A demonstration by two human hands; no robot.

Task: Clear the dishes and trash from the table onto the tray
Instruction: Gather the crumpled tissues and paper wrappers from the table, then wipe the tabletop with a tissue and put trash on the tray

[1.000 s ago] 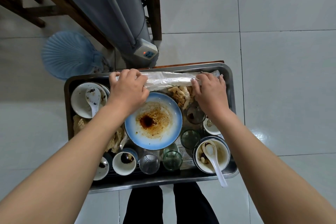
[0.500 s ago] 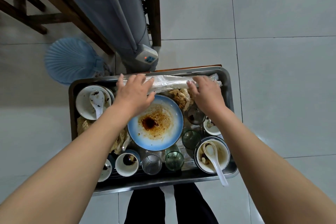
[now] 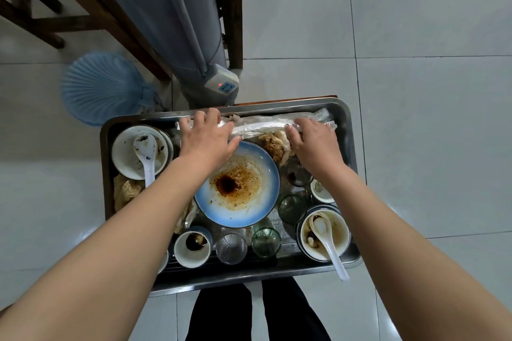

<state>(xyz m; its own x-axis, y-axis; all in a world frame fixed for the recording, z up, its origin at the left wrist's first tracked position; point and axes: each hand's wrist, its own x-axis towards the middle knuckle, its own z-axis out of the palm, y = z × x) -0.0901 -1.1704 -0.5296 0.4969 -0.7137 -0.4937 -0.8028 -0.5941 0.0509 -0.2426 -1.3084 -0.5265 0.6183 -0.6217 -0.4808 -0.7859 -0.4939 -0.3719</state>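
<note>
The film [image 3: 266, 127] under my left hand [image 3: 206, 138] and right hand [image 3: 314, 142] is thin clear plastic, crinkled and shiny. The tray [image 3: 249, 275] is bare metal with a dull brushed sheen. The blue plate [image 3: 263, 202] and white spoon [image 3: 331, 252] are smooth, glossy glazed ware. The clear tumbler [image 3: 231, 248] and green tumbler [image 3: 265, 241] are glass. The floor tiles [image 3: 429, 147] are polished.
</note>
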